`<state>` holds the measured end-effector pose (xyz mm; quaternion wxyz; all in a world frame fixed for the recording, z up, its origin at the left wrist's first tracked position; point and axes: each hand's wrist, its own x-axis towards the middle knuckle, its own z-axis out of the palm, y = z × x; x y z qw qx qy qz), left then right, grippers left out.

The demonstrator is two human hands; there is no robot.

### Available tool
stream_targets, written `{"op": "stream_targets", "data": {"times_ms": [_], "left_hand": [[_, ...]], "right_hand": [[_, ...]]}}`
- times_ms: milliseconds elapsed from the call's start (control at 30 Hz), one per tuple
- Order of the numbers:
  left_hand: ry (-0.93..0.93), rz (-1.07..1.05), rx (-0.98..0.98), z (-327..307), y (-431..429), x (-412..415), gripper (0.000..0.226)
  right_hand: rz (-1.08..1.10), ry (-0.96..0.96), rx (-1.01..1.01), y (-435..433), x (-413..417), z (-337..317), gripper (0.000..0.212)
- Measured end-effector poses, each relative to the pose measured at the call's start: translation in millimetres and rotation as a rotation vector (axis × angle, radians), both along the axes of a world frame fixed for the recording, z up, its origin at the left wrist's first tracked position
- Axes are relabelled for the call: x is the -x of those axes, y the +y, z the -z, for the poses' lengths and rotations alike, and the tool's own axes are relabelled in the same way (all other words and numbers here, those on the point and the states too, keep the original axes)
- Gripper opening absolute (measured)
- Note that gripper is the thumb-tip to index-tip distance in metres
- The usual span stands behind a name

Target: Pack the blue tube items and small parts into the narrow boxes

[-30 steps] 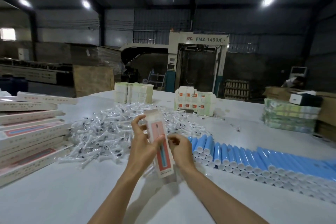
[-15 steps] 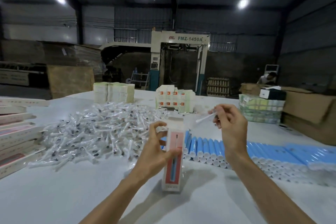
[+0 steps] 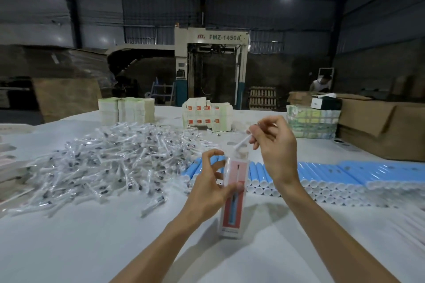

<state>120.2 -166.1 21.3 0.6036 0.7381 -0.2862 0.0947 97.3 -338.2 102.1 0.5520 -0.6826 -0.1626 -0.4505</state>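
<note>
In the head view, the left hand (image 3: 211,188) is wrapped round the narrow box (image 3: 232,209). It holds the box standing up on the bench (image 3: 69,248), so the open top faces up and things can drop in. The right hand (image 3: 276,147) is up above it. It pinches a small white part (image 3: 241,143) with its fingertips. The part is tilted, and its low end is right at the mouth of the box. I think it is about to go in.

The box is tall and thin. It is white with a pink-red front, and a long blue shape shows down the middle. I cannot tell if that is a picture or a window.

The blue tubes (image 3: 322,177) lie side by side in rows just behind the box, near the right hand, so they are easy to grab. The heap of small bagged parts (image 3: 103,163) sits to the left, near too. Stacks of flat boxes (image 3: 125,110) wait at the far side of the bench.
</note>
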Motion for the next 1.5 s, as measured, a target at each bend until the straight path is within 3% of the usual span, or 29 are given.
{"op": "stream_targets", "data": {"times_ms": [233, 433, 567, 733, 800, 933, 1067, 1267, 1500], "left_hand": [[-0.012, -0.003, 0.008, 2.8, 2.1, -0.6, 0.089], [-0.027, -0.014, 0.028, 4.8, 2.0, -1.0, 0.09], [-0.008, -0.009, 0.039, 2.9, 2.8, 0.1, 0.086], [0.024, -0.003, 0.057, 1.1, 9.3, 0.6, 0.087], [0.036, 0.009, 0.074, 0.6, 11.4, 2.0, 0.087], [0.012, 0.033, 0.09, -0.6, 11.7, 6.3, 0.083], [0.016, 0.036, 0.115, 0.8, 12.2, 6.6, 0.071], [0.028, 0.065, 0.114, -2.0, 15.0, 4.3, 0.073], [0.011, 0.079, 0.095, -5.2, 17.1, 6.6, 0.062]], "right_hand": [[0.035, 0.22, 0.306, 8.0, -8.7, 1.0, 0.013], [0.077, 0.254, 0.445, 11.2, -11.1, 8.4, 0.014], [0.09, 0.262, 0.418, 11.3, -10.9, 15.6, 0.011], [0.022, 0.116, 0.094, -4.2, -4.8, 25.2, 0.01], [-0.062, 0.182, 0.12, -9.9, -4.3, 38.8, 0.007], [-0.139, 0.26, 0.251, -6.5, -6.2, 70.3, 0.027], [-0.214, 0.263, 0.174, -2.3, -7.8, 78.5, 0.034], [-0.288, 0.246, 0.097, -3.1, -2.6, 73.7, 0.034], [-0.29, 0.3, 0.184, -10.8, -0.1, 68.2, 0.028]]}}
